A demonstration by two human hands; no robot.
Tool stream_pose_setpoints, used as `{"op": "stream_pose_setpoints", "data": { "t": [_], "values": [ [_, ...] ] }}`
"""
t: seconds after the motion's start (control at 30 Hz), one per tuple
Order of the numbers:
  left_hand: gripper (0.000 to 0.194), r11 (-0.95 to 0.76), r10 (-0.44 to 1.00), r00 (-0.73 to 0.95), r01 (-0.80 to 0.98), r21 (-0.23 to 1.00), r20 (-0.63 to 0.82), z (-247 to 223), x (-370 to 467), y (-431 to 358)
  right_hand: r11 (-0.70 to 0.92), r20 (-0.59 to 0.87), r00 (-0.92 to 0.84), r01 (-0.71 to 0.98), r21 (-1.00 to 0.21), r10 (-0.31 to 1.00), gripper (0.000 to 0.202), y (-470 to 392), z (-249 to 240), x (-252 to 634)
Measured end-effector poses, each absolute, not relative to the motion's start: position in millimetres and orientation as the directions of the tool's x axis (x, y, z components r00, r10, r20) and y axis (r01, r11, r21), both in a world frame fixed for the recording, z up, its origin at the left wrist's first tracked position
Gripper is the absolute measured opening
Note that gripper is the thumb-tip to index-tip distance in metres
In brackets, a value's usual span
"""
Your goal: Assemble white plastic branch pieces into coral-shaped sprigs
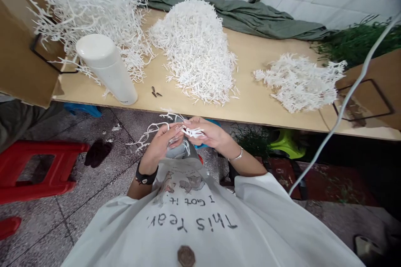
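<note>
My left hand (163,144), with a black band on its wrist, is closed on white branching strands (148,133) that stick out to the left. Against it, my right hand (209,133) pinches a small bundle of short white pieces (194,132); a silver bracelet circles that wrist. Both hands meet just below the table's front edge, over my lap. Straight ahead on the table (244,108) lies a large heap of short white pieces (200,50). A tall tangle of white branches (90,4) stands at the back left, and a smaller white pile (302,81) lies on the right.
A white bottle (108,69) and several dark seeds (155,91) are near the table's front left. Green cloth (250,16) lines the wall. A white cable (354,87) crosses the right side. Red stool (46,171) at left, green stool (288,144) under the table.
</note>
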State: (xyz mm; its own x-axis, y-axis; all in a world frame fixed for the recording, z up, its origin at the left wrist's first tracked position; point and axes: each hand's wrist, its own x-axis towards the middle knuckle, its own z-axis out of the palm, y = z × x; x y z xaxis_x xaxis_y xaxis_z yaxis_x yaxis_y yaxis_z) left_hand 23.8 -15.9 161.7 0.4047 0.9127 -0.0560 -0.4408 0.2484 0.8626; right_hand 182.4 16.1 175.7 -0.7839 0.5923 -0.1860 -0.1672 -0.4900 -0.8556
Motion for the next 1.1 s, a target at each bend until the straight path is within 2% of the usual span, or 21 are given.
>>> {"op": "stream_pose_setpoints", "data": {
  "t": [0.13,0.23,0.33,0.43,0.5,0.53,0.57,0.6,0.63,0.67,0.7,0.73,0.77,0.8,0.83,0.87,0.9,0.93,0.97,1.03,1.1],
  "values": [
    [0.046,0.399,0.876,0.468,-0.563,0.724,-0.118,164,35,-18,-0.587,-0.162,-0.725,-0.382,-0.714,0.669,0.051,-1,176,174],
    [0.038,0.468,0.857,0.492,-0.625,0.625,-0.15,167,39,-17,-0.563,-0.081,-0.679,-0.528,-0.635,0.729,0.057,-11,177,168],
    [0.033,0.514,0.828,0.545,-0.641,0.571,-0.133,173,42,-17,-0.54,0.109,-0.684,-0.653,-0.531,0.721,0.06,-15,174,164],
    [0.031,0.555,0.809,0.569,-0.658,0.509,-0.146,179,44,-20,-0.518,0.4,-0.601,-0.799,-0.305,0.692,0.054,-15,175,168],
    [0.033,0.529,0.839,0.519,-0.707,0.469,-0.165,181,45,-24,-0.398,0.619,-0.365,-0.913,-0.091,0.696,0.049,-11,183,179],
    [0.036,0.504,0.857,0.485,-0.722,0.474,-0.172,182,46,-26,-0.277,0.701,-0.196,-0.961,0.003,0.686,0.047,-9,189,186],
    [0.039,0.475,0.874,0.452,-0.722,0.503,-0.177,182,46,-28,-0.106,0.756,-0.056,-0.994,0.018,0.652,0.045,-5,195,195],
    [0.042,0.441,0.891,0.417,-0.71,0.549,-0.177,182,46,-29,0.144,0.792,0.024,-0.986,-0.08,0.61,0.045,-1,202,204],
    [0.043,0.405,0.907,0.385,-0.69,0.6,-0.17,181,45,-30,0.425,0.81,0.041,-0.866,-0.263,0.585,0.045,5,208,213],
    [0.044,0.367,0.922,0.354,-0.672,0.643,-0.156,180,45,-30,0.639,0.802,0.021,-0.618,-0.459,0.597,0.044,13,212,222],
    [0.043,0.322,0.939,0.317,-0.666,0.673,-0.135,180,44,-30,0.73,0.764,-0.013,-0.284,-0.621,0.645,0.043,24,215,229],
    [0.043,0.277,0.953,0.28,-0.666,0.693,-0.111,179,44,-28,0.709,0.707,-0.043,0.058,-0.703,0.705,0.039,36,216,236],
    [0.042,0.238,0.964,0.252,-0.668,0.705,-0.087,178,43,-27,0.627,0.649,-0.052,0.327,-0.707,0.759,0.035,50,214,241],
    [0.042,0.211,0.969,0.236,-0.665,0.717,-0.066,177,42,-25,0.522,0.594,-0.066,0.561,-0.642,0.802,0.034,65,211,245],
    [0.04,0.188,0.974,0.221,-0.654,0.733,-0.052,177,41,-23,0.406,0.528,-0.093,0.754,-0.517,0.844,0.036,79,207,248],
    [0.037,0.164,0.979,0.201,-0.637,0.753,-0.044,176,40,-21,0.312,0.475,-0.106,0.87,-0.381,0.874,0.041,91,202,250],
    [0.035,0.147,0.982,0.182,-0.611,0.778,-0.042,175,40,-19,0.251,0.437,-0.119,0.933,-0.258,0.891,0.045,100,199,251],
    [0.033,0.128,0.986,0.16,-0.582,0.803,-0.041,175,40,-17,0.245,0.43,-0.136,0.947,-0.208,0.892,0.046,106,196,250],
    [0.032,0.105,0.99,0.135,-0.551,0.828,-0.035,174,40,-16,0.273,0.455,-0.152,0.938,-0.215,0.878,0.045,106,195,248],
    [0.034,0.058,0.993,0.119,-0.475,0.878,-0.001,173,41,-14,0.394,0.545,-0.163,0.854,-0.339,0.823,0.041,96,198,239],
    [0.037,0.025,0.987,0.158,-0.4,0.916,0.042,173,41,-12,0.549,0.555,-0.229,0.653,-0.521,0.8,0.039,74,205,227]
  ]
}}
